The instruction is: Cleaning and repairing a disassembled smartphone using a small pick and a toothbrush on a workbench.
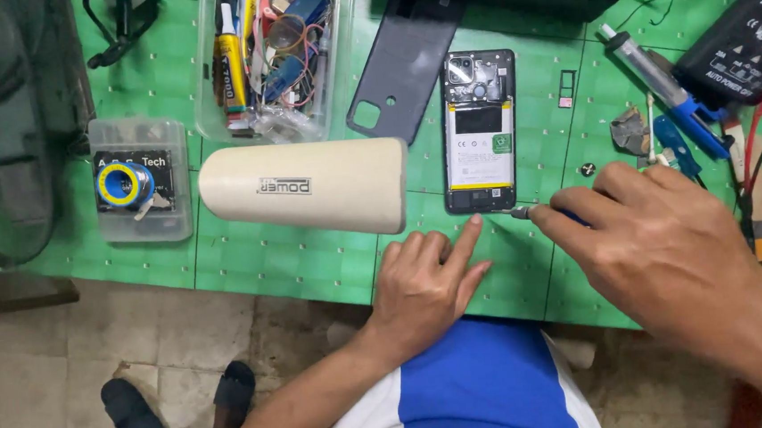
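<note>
**A phone repair bench**

This is a small electronics repair workshop. A green work mat [295, 265] covers the bench, and at upper centre lies an opened smartphone [480, 131] beside its detached back cover [406, 60]. A clear plastic tray [212, 92] of glue tubes and wires sits at upper left, a solder spool box [140, 179] left, and a desoldering pump [658, 78] with a multimeter [745, 45] at upper right.

A screwdriver [542, 214] is held by the right hand [670, 252] near the opened phone [480, 131]; the green mat [312, 254] is touched by the left hand [422, 283].
</note>
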